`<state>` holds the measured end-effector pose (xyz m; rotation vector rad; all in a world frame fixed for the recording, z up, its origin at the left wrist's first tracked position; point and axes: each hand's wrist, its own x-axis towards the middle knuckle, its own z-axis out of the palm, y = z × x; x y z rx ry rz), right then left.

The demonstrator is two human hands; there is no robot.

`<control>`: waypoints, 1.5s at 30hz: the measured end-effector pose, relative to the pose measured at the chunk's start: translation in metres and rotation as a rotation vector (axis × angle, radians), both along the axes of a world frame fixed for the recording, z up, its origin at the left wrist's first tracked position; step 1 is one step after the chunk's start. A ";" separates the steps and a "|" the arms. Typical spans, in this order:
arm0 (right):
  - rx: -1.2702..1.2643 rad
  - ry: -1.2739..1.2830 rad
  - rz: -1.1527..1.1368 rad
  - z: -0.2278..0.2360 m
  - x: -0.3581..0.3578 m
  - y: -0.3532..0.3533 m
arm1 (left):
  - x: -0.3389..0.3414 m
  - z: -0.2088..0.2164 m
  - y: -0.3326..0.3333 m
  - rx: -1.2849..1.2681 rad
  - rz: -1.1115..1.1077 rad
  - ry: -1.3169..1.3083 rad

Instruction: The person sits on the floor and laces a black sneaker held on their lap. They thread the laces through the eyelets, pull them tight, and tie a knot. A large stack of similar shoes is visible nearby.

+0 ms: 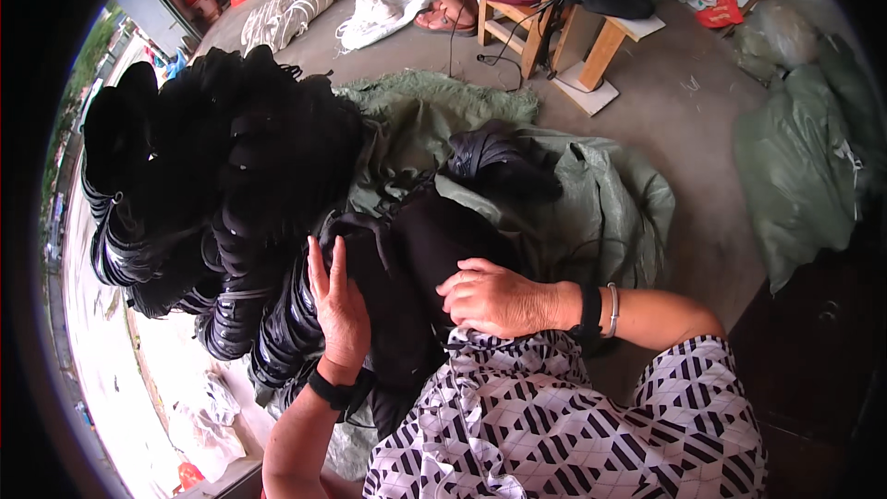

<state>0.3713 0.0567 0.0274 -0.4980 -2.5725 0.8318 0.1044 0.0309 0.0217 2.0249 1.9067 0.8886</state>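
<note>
Dark padded fabric pieces (388, 314) lie over my lap and knees; their exact kind is hard to make out. My left hand (340, 319) is open along their left edge, with two fingers stretched up and apart. On the right side, my right hand (494, 300) has its fingers curled down against a black fabric piece (448, 236), and the fingertips are partly hidden. Beside my left hand rises a big heap of black pieces (194, 166), stacked and tied in bundles. A loose dark bundle (499, 162) rests just beyond my knees.
A green woven sheet (601, 189) spreads over the floor ahead. Full green sacks (799, 166) stand at the right. A person (448, 9) sits at the far side near a wooden stool (513, 32); cords hang beside it. White sacks (383, 0) lie at the back.
</note>
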 end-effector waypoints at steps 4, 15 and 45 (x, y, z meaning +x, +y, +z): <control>-0.375 0.046 -0.254 0.027 -0.010 -0.005 | 0.023 0.030 -0.019 0.031 -0.078 0.274; -0.494 0.124 -0.253 0.064 -0.018 0.013 | 0.034 0.069 -0.029 -0.767 -0.426 -0.846; -1.361 1.362 -0.918 0.047 0.205 0.135 | -0.197 0.066 -0.105 -0.705 0.090 -0.598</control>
